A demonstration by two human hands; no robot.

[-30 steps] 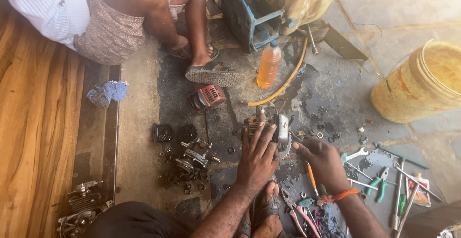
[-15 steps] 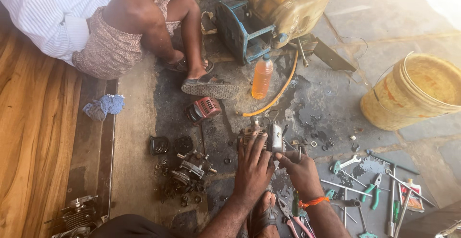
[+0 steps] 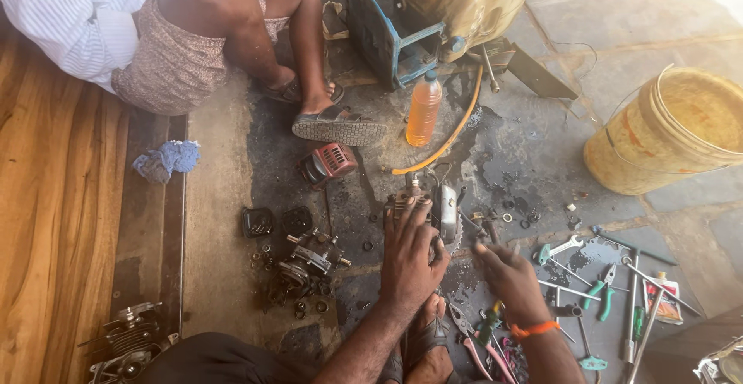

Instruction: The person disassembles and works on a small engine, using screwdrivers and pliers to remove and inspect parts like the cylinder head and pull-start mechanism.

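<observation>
On the oily stone floor, a small engine is being stripped down.

Beside a blue crumpled rag (image 3: 165, 159), loose black metal engine parts (image 3: 306, 256) are already being left laid out; the grey metal engine block (image 3: 422, 210) is being pressed down under the left hand (image 3: 410, 256), fingers spread on it, while the right hand (image 3: 507, 276) is being held open and empty near scattered green-handled pliers (image 3: 604, 291), so more appears to remain to be taken apart.

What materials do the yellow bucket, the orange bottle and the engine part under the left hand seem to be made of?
The yellow bucket looks like plastic: matte, scuffed and stained, with a thin wire handle. The orange bottle seems to be clear plastic, since the liquid shows through. The engine part under the left hand looks like cast metal, dull grey and greasy.
</observation>
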